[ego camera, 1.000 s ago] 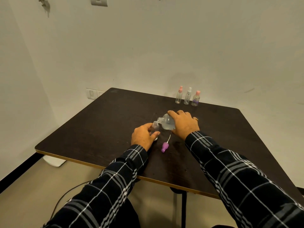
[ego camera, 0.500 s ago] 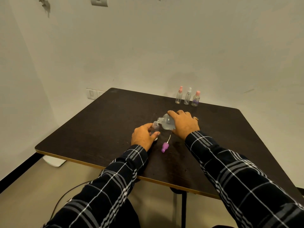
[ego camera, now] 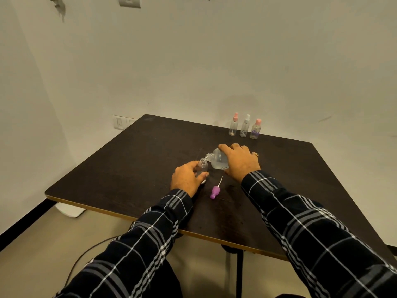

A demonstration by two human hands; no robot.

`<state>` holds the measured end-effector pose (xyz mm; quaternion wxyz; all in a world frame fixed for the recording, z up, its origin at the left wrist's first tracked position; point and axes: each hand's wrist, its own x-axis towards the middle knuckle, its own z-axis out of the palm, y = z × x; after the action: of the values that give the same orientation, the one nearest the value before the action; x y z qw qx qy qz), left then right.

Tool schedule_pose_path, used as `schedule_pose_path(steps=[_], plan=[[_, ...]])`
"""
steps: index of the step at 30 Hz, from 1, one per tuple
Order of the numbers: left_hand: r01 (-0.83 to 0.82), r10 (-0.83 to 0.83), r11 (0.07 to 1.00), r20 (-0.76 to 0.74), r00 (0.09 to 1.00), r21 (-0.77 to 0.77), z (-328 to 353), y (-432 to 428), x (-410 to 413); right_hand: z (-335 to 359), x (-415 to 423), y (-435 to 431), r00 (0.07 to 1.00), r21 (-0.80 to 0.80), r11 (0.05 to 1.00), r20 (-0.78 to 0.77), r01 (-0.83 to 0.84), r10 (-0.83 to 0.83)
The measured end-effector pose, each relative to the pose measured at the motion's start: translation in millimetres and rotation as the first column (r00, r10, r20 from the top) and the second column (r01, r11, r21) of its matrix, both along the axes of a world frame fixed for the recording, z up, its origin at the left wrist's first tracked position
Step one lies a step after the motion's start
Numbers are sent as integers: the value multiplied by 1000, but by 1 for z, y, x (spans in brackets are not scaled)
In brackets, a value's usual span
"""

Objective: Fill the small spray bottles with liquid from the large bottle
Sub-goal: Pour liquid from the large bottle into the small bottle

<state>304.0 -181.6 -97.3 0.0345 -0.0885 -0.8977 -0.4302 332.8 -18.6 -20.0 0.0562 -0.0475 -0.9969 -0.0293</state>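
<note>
left hand [ego camera: 187, 179]: small spray bottle [ego camera: 202, 167] gripped in curled fingers [ego camera: 202, 175]
right hand [ego camera: 241, 162]: large bottle [ego camera: 218, 161] gripped, tilted, neck seemingly touching it

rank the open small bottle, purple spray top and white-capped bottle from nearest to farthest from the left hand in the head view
1. open small bottle: gripped in the left hand itself.
2. purple spray top: lying on the table just right of that hand.
3. white-capped bottle: standing in the row at the table's far edge.
</note>
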Motion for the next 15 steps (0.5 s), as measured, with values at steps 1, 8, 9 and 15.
schedule_pose_path(steps=[1,8,9,15], plan=[[-1,1,1000,-1,1000,-1,0,0,0,0,0,0,1000,0,1000,2,0,0],[-4,4,1000,-8,1000,-8,1,0,2,1,2,0,1000,6,1000,-5,-2,2],[-4,4,1000,-8,1000,-5,1,0,2,1,2,0,1000,6,1000,-4,-3,3],[-6,6,1000,11,1000,-12,2,1,1,2,3,0,1000,1,1000,11,2,-2]])
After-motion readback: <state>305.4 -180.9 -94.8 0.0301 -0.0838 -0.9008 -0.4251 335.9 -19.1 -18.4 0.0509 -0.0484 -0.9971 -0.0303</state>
